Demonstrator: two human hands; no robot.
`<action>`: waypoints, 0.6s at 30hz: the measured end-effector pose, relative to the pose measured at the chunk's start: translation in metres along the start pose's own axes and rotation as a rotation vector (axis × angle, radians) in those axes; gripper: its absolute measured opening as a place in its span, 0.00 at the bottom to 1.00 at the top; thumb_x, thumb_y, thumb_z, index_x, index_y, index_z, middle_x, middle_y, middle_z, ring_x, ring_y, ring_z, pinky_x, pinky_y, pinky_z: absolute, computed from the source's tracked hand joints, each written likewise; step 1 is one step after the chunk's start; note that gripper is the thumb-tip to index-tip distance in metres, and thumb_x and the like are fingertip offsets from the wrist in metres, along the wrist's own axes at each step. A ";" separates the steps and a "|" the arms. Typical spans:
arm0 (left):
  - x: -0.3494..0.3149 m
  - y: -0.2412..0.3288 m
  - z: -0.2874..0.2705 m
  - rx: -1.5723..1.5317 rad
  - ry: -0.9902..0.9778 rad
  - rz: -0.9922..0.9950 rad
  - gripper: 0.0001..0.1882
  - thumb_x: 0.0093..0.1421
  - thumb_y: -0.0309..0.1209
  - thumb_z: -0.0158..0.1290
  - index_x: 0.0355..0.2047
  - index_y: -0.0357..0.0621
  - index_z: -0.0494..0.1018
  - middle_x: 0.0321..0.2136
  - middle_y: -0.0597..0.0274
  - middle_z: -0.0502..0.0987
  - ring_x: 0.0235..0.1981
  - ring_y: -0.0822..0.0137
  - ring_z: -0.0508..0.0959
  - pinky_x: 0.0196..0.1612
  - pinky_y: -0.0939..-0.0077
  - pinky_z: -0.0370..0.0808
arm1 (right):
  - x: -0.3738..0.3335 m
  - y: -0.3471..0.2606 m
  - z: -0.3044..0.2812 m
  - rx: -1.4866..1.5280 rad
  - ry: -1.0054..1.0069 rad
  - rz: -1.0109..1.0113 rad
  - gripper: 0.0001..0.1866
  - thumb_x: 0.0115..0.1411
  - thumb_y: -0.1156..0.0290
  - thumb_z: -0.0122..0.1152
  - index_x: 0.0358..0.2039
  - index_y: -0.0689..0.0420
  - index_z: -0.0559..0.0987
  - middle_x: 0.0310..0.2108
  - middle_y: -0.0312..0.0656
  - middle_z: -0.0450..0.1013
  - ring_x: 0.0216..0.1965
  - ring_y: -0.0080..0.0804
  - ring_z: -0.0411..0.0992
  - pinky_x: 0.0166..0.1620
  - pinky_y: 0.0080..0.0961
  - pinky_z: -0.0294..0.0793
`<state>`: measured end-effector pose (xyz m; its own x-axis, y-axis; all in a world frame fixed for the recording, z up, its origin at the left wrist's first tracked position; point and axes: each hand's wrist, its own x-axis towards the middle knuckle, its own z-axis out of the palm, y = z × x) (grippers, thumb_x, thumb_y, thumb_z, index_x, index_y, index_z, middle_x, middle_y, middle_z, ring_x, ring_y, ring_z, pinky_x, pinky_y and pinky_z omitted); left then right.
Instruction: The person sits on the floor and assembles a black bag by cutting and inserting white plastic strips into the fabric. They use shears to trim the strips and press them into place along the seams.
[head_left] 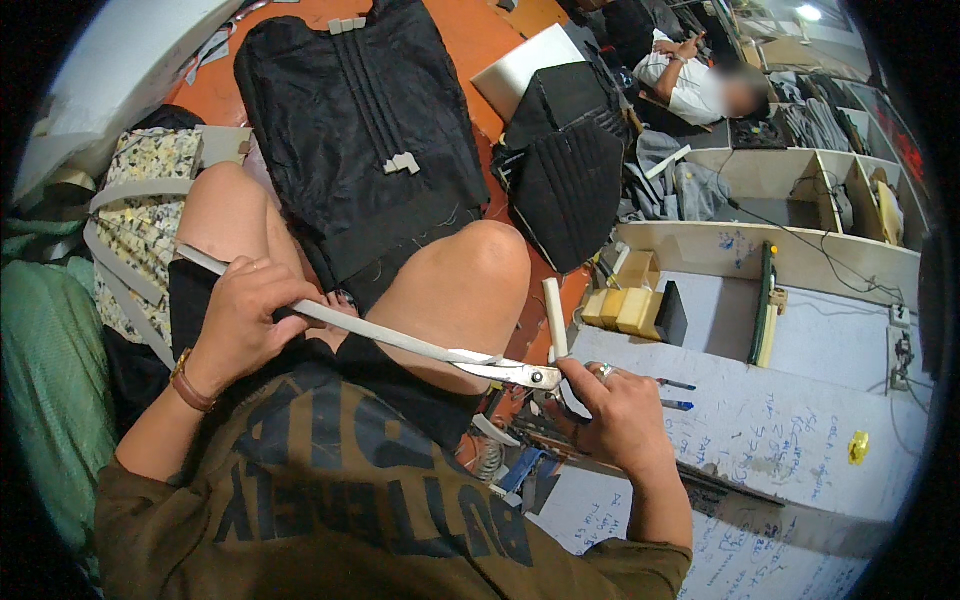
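Note:
A long grey strap (400,341) slants across my lap. My left hand (250,310) is closed around it, and its far end sticks out beyond the fingers on the left. In my right hand (612,405) is a pair of metal scissors (522,374). Their handles are mostly hidden by the fingers. The blades point left and lie along the right end of the strap, overlapping it; whether they are cutting cannot be seen. Just above my right thumb stands a short cream strip (556,318), touching or close to the hand.
Black fabric pieces (370,130) lie on the orange floor ahead. On the left, more grey straps (130,280) hang over a speckled foam block (150,165) beside a green sack (45,340). A white worktable (800,400) with pens and yellow blocks (625,308) stands right. Another person (700,95) sits beyond.

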<state>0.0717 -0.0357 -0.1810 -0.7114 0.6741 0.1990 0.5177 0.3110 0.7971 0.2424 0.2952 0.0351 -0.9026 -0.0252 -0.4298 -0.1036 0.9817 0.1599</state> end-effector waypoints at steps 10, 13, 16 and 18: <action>-0.001 -0.004 0.005 -0.054 -0.035 -0.017 0.13 0.45 0.29 0.71 0.33 0.50 0.82 0.28 0.66 0.80 0.34 0.59 0.79 0.42 0.63 0.68 | 0.009 -0.008 -0.007 0.005 -0.006 -0.014 0.27 0.52 0.60 0.77 0.51 0.51 0.80 0.30 0.40 0.77 0.29 0.39 0.79 0.32 0.37 0.77; 0.001 -0.003 0.003 -0.045 -0.033 -0.015 0.13 0.45 0.30 0.71 0.33 0.50 0.82 0.28 0.66 0.80 0.34 0.59 0.79 0.42 0.63 0.69 | 0.010 -0.009 -0.005 -0.012 -0.001 -0.010 0.26 0.52 0.59 0.77 0.51 0.51 0.81 0.28 0.39 0.77 0.28 0.38 0.78 0.31 0.36 0.77; -0.002 -0.001 0.002 -0.059 -0.039 -0.020 0.12 0.46 0.30 0.70 0.32 0.49 0.82 0.28 0.65 0.81 0.35 0.58 0.79 0.42 0.63 0.69 | 0.006 -0.012 -0.003 0.008 -0.029 0.007 0.26 0.52 0.57 0.77 0.50 0.50 0.81 0.26 0.38 0.77 0.27 0.38 0.78 0.30 0.36 0.77; -0.004 0.000 0.002 -0.068 -0.052 -0.022 0.12 0.46 0.31 0.70 0.32 0.48 0.82 0.28 0.65 0.81 0.35 0.57 0.79 0.42 0.63 0.69 | 0.001 -0.009 0.001 -0.015 -0.032 -0.004 0.27 0.52 0.57 0.78 0.51 0.50 0.81 0.25 0.38 0.77 0.27 0.39 0.79 0.29 0.37 0.77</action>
<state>0.0753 -0.0372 -0.1828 -0.6958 0.7018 0.1529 0.4677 0.2811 0.8380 0.2434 0.2865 0.0321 -0.8881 -0.0224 -0.4590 -0.1132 0.9787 0.1712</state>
